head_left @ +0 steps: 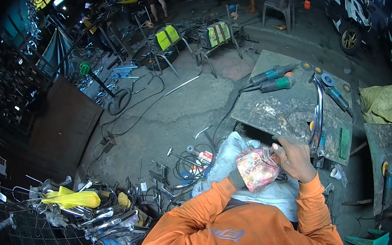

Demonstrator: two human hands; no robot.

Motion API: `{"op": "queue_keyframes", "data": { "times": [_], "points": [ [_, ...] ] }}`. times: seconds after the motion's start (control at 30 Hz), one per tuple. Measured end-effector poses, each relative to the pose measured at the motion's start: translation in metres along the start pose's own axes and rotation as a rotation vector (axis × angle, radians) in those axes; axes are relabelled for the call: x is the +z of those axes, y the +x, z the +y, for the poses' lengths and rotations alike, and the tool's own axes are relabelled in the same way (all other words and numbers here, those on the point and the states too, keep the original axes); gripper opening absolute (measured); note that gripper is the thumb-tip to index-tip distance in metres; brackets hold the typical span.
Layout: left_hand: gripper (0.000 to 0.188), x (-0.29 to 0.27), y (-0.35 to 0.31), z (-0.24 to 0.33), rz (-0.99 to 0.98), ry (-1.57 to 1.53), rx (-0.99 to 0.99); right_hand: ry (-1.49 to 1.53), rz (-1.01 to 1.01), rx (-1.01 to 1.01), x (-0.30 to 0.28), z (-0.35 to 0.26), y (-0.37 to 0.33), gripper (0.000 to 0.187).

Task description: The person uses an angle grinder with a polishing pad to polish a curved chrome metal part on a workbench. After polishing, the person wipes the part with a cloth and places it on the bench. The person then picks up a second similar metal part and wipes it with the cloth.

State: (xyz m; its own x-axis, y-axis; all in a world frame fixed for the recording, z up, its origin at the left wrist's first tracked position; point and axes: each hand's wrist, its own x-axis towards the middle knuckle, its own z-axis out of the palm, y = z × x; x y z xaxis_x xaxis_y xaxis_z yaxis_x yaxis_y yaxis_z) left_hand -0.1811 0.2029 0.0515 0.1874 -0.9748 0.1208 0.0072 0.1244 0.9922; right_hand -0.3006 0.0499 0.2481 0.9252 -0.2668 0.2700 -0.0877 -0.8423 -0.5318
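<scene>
Bench (257,106), one: low, grey, scuffed and stained, standing on a concrete floor (174,106); on it, two corded grinders (277,84) side by side, a further grinder (337,98), several small discs (317,71), a bent chrome pipe (318,107) and a green piece (345,142) near the front edge. Patterned pink cloth item (259,169), one: before the bench's near edge, over a pale sheet (218,161); left hand hidden by it, grip cannot be told. Right hand (295,158), bare: fingers bent, at the item's right edge; whether pinching cannot be told. Left side: a heap of metal parts (110,223). Beyond: two yellow-green machines (167,38) on stands, a plastic chair (281,6), a white motorcycle (351,13). Room dim, background figures partly visible.
</scene>
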Motion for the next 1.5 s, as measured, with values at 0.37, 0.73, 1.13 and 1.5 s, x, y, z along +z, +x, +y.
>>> {"op": "queue_keyframes", "data": {
  "times": [0.37,0.73,1.13,1.5],
  "points": [
    [0.058,0.001,0.001,0.029,0.016,0.316,-0.057,0.028,-0.011,-0.020,0.004,0.001,0.002,0.027],
    [0.063,-0.003,-0.005,0.040,-0.117,0.965,-0.078,0.022,-0.009,-0.031,0.005,-0.001,0.003,0.027],
    [0.067,-0.004,0.005,-0.041,0.099,0.928,0.181,0.029,0.023,-0.062,0.008,-0.002,0.004,0.027],
    [0.079,-0.006,0.006,-0.059,0.115,1.029,0.264,0.029,0.018,-0.049,0.009,-0.003,0.003,0.027]
  ]
}}
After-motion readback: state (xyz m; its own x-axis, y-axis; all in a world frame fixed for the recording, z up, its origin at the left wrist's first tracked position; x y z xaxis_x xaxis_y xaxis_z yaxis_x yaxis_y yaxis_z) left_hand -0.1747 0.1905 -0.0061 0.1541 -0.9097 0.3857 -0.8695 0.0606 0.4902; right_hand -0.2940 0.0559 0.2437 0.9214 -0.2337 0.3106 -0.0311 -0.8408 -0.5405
